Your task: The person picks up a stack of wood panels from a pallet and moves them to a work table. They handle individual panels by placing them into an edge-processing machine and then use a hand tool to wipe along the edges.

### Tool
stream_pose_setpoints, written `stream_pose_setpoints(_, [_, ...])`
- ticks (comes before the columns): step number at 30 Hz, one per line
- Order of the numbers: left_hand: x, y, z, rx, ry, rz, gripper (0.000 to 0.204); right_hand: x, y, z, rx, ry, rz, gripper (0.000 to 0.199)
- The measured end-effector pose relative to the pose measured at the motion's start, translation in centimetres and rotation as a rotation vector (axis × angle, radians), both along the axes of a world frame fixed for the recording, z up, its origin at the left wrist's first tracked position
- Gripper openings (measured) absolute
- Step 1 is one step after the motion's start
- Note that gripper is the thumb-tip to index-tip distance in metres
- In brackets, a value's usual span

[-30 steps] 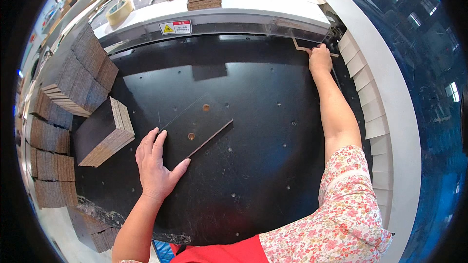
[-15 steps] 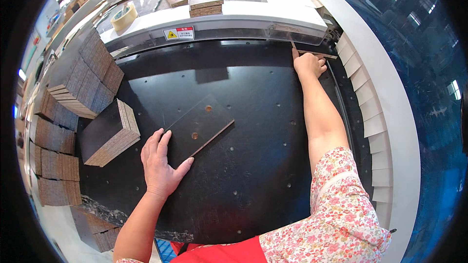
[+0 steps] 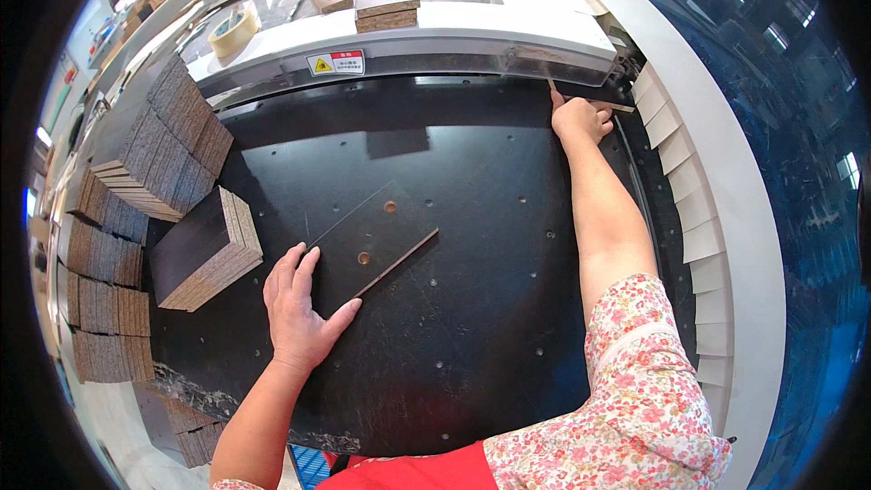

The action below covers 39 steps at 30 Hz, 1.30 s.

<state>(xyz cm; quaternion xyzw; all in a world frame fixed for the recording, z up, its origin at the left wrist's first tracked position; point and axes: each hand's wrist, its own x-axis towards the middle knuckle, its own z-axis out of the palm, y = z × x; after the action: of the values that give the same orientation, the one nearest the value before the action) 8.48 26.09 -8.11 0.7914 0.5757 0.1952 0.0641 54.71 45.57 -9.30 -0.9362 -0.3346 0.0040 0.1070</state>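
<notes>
A thin dark chipboard panel (image 3: 381,234) with two round holes lies flat and slanted on the black worktable (image 3: 472,327). My left hand (image 3: 304,318) grips the panel's near end, thumb on its right edge and fingertips at its left edge. At the far right, under the machine's front beam, my right hand (image 3: 582,118) has its fingers bent over a second dark panel (image 3: 615,107). Only light edges of that one show past the fingers; the hand and the beam hide the rest.
Tall stacks of chipboard panels (image 3: 150,136) line the left side, with a smaller stack (image 3: 207,249) beside them. A tape roll (image 3: 233,32) and several boards (image 3: 387,4) sit on the white beam (image 3: 454,27). Pale overlapping flaps (image 3: 680,163) border the right.
Both hands keep their places on the two panels. The whole view has shifted very slightly.
</notes>
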Motion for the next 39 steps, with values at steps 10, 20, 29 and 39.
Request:
stream_pose_setpoints(10, [0.2, 0.1, -0.1, 0.005, -0.012, -0.010, 0.081, 0.1, -0.2, 0.0, -0.003, -0.011, -0.019, 0.070])
stream_pose_setpoints(20, [0.0, 0.1, 0.1, 0.001, -0.029, 0.003, 0.080, 0.2, -1.0, -0.2, 0.017, -0.031, 0.029, 0.075])
stream_pose_setpoints(29, [0.2, 0.1, 0.0, 0.041, -0.032, -0.022, 0.080, -2.0, -7.1, -3.7, 0.664, 0.196, 0.400, 0.033])
stream_pose_setpoints(39, [-0.2, 0.2, -0.7, 0.042, -0.050, -0.008, 0.078, -23.6, -26.8, 15.9, 1.039, 1.336, 1.696, 0.053])
